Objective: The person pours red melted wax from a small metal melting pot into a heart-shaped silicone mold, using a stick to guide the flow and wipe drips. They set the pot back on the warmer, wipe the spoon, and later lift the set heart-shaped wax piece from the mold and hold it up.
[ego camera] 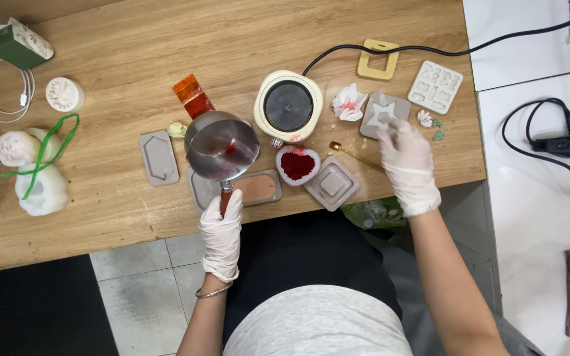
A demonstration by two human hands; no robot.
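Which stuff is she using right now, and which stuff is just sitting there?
In use: left hand, metal pot, right hand, star mould, heart mould.

Lying about: green box, white cable, yellow frame, green ribbon.

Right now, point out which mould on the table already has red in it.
The heart-shaped mould, beside the small heater; the other moulds show no red.
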